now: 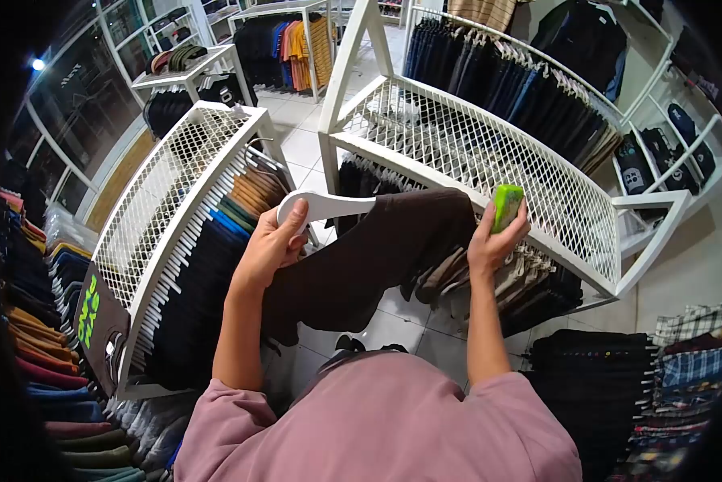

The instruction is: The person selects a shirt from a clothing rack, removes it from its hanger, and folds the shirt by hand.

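My left hand [271,245] is closed around one end of a white hanger [333,207], with the thumb on top. From the hanger a dark brown garment [369,253] spreads out to the right and drapes down in front of me. My right hand [496,241] grips a small bright green block with a paler, patterned face [505,207], thumb on one side and fingers on the other. Beside that hand is the far upper corner of the garment. The rest of the hanger is hidden inside the cloth.
White mesh-topped racks stand left [168,177] and right [473,128], full of hanging clothes. Dark trousers [489,64] line the back. Folded plaid shirts [698,361] are at lower right, coloured garments [43,345] at far left. White floor tiles [300,112] run between the racks.
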The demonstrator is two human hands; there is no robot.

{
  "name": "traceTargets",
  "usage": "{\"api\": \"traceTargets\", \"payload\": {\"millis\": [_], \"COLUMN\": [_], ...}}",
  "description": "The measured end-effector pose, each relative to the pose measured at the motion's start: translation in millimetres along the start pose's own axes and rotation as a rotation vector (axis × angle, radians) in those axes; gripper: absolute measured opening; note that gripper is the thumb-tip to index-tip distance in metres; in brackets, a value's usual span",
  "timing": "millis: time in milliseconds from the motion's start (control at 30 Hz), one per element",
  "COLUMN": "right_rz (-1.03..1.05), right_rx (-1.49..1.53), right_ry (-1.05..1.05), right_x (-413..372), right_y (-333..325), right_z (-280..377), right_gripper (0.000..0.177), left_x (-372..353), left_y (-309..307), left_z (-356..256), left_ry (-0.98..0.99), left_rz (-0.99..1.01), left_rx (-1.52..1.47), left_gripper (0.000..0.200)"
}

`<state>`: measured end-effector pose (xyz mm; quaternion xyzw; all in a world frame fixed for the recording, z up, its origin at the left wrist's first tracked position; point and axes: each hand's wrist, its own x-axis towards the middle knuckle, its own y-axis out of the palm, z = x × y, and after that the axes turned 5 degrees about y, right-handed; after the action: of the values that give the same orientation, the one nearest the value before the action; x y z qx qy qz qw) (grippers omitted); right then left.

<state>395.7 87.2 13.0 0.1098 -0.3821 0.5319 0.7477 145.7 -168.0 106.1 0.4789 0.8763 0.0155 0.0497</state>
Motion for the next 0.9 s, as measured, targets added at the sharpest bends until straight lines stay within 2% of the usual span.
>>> {"api": "traceTargets", "payload": {"millis": [100, 167, 200, 233, 300, 367, 400, 433, 500, 567, 600, 633, 700, 733, 833, 900], "right_rz": [0.063, 0.21, 0.289, 0.251, 0.031, 0.053, 0.02, -0.082, -0.136, 0.031, 0.073, 0.159, 0.216, 0.144, 0.013, -0.035], "right_rx": [0.071, 0.085, 0.104, 0.044, -0.043, -0.139, -0.112, -0.05, -0.011, 0.001, 0.018, 0.009, 0.04, -0.037, -0.161, -0.221], "right_ry": [-0.241, -0.442, -0.459, -0.48, -0.31, 0.109, 0.185, 0.153, 0.063, -0.066, -0.249, -0.329, -0.344, -0.318, 0.097, 0.109], "right_x": [-19, -31, -35, -34, -18, -6, -1, 3, 3, -5, -10, -15, -24, -22, -19, -14], "right_y": [-18, -17, -14, -9, -6, -16, -23, -33, -49, -60, -57, -60, -50, -49, -46, -69], "right_z": [45, 63, 58, 42, 9, -34, -53, -43, -12, 33, 41, 56, 41, 28, -49, -64], "right_gripper": [0.075, 0.076, 0.077, 0.077, 0.073, 0.069, 0.067, 0.067, 0.066, 0.069, 0.073, 0.077, 0.076, 0.075, 0.066, 0.061], "left_x": [7, 13, 15, 16, 16, 12, 12, 12, 17, 20, 22, 23, 24, 23, 27, 21], "left_y": [15, 27, 31, 32, 32, 31, 32, 33, 35, 48, 53, 59, 69, 72, 68, 72], "left_z": [3, 2, 6, 7, 9, 5, 3, 3, 10, 8, 7, 7, 7, 3, 10, 3], "left_ry": [0.027, 0.045, 0.066, 0.064, 0.094, 0.114, 0.148, 0.178, 0.207, 0.311, 0.319, 0.319, 0.384, 0.392, 0.432, 0.438], "left_rz": [0.05, 0.066, 0.092, 0.115, 0.113, 0.115, 0.107, 0.103, 0.104, 0.165, 0.178, 0.201, 0.215, 0.21, 0.203, 0.224], "left_rx": [0.028, 0.083, 0.109, 0.118, 0.089, 0.113, 0.132, 0.154, 0.147, 0.217, 0.26, 0.262, 0.29, 0.301, 0.371, 0.411], "left_gripper": [0.041, 0.04, 0.041, 0.041, 0.041, 0.041, 0.042, 0.044, 0.041, 0.036, 0.03, 0.03, 0.027, 0.025, 0.02, 0.015]}}
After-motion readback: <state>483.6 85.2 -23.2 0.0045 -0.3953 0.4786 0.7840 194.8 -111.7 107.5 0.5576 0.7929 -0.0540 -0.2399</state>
